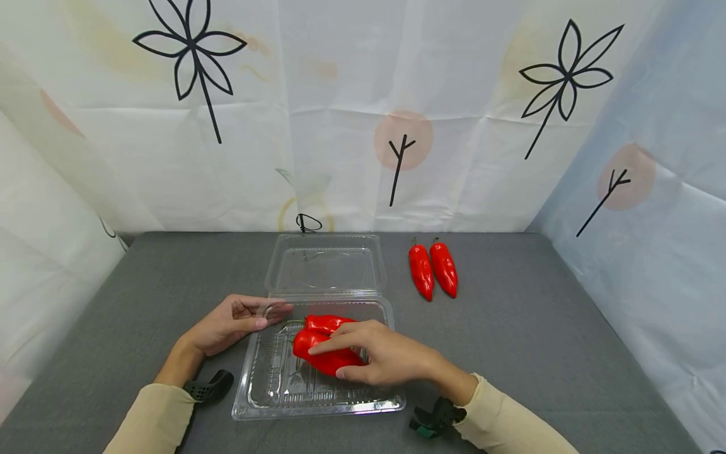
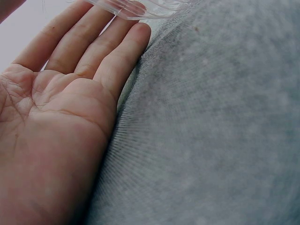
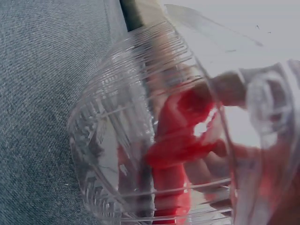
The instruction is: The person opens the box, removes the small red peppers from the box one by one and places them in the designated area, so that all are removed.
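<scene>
A clear plastic clamshell container (image 1: 271, 378) lies on the grey cloth with its lid (image 1: 326, 270) folded back flat behind it. Two red peppers are side by side over the tray: a rear pepper (image 1: 326, 323) and a front pepper (image 1: 309, 343). My right hand (image 1: 391, 356) comes from the right and holds the front pepper between thumb and fingers. Through the clear wall in the right wrist view, the red pepper (image 3: 187, 126) shows under the fingers. My left hand (image 1: 227, 325), fingers extended, touches the container's back left rim; its palm (image 2: 61, 126) holds nothing.
Two more red peppers, a left one (image 1: 421, 272) and a right one (image 1: 444, 269), lie behind and to the right of the container. Patterned white fabric (image 1: 340, 157) hangs at the back and both sides of the grey cloth (image 1: 510, 328).
</scene>
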Motion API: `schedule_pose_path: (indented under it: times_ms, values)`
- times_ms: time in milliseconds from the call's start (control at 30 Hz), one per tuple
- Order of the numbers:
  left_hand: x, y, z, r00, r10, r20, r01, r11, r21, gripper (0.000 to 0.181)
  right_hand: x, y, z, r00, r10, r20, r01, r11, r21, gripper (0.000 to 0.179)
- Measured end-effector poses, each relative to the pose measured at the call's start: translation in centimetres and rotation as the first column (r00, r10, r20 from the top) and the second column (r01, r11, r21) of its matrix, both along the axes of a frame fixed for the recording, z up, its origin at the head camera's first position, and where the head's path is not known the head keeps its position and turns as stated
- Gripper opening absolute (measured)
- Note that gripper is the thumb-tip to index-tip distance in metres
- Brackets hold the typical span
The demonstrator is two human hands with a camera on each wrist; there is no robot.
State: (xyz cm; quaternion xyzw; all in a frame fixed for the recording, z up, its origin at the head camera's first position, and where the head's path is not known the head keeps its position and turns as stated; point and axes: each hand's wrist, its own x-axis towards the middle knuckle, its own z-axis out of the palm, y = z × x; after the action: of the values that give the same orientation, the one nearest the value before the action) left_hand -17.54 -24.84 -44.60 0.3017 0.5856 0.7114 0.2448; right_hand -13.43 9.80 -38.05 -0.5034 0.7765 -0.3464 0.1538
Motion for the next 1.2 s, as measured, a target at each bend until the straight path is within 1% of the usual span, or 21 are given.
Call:
schedule_pose_path:
  times_ms: [100, 233, 333, 433, 533, 767, 900, 1033, 1100, 1200]
  values:
    - [0.0, 0.0, -0.1, 1.0, -0.007, -0.004, 0.007, 1.0, 0.003, 0.044, 0.0, 0.0, 0.2, 0.999, -0.008, 0.053, 0.011, 0.999, -0.052, 0.052]
    - [0.0, 0.0, 0.0, 1.0, 0.002, -0.013, -0.003, 1.0, -0.014, 0.045, -0.1, 0.2, 0.4, 0.991, -0.049, 0.121, 0.06, 0.994, -0.091, 0.05]
    - [0.1, 0.0, 0.1, 1.0, 0.004, -0.02, -0.004, 1.0, -0.018, 0.044, -0.4, 0.4, 0.5, 0.985, -0.058, 0.162, 0.08, 0.988, -0.13, 0.049]
    - [0.1, 0.0, 0.1, 1.0, -0.001, -0.017, 0.0, 1.0, -0.005, 0.044, -0.6, 0.7, 0.6, 0.977, -0.052, 0.207, 0.089, 0.981, -0.171, 0.05]
    - [0.0, 0.1, 0.0, 1.0, -0.008, -0.015, 0.008, 1.0, 0.006, 0.044, -0.8, 1.0, 0.8, 0.964, -0.053, 0.26, 0.109, 0.973, -0.204, 0.05]
    - [0.0, 0.0, 0.0, 1.0, -0.015, 0.0, 0.015, 1.0, 0.022, 0.044, -1.1, 1.6, 1.2, 0.949, -0.082, 0.305, 0.163, 0.955, -0.248, 0.053]
    - [0.0, 0.0, 0.1, 1.0, -0.008, 0.014, 0.007, 1.0, 0.014, 0.045, -1.2, 1.8, 1.5, 0.94, -0.072, 0.333, 0.173, 0.943, -0.284, 0.053]
    - [0.1, 0.0, 0.1, 1.0, -0.006, 0.003, 0.006, 1.0, 0.003, 0.045, -1.4, 2.0, 1.8, 0.932, -0.069, 0.354, 0.185, 0.934, -0.304, 0.055]
    - [0.1, 0.0, 0.1, 1.0, -0.008, -0.003, 0.008, 1.0, 0.004, 0.045, -1.5, 2.1, 1.9, 0.927, -0.064, 0.37, 0.189, 0.931, -0.312, 0.056]
    - [0.0, 0.0, 0.1, 1.0, -0.013, -0.008, 0.013, 1.0, 0.009, 0.045, -1.6, 2.2, 2.1, 0.913, -0.052, 0.404, 0.198, 0.924, -0.328, 0.056]
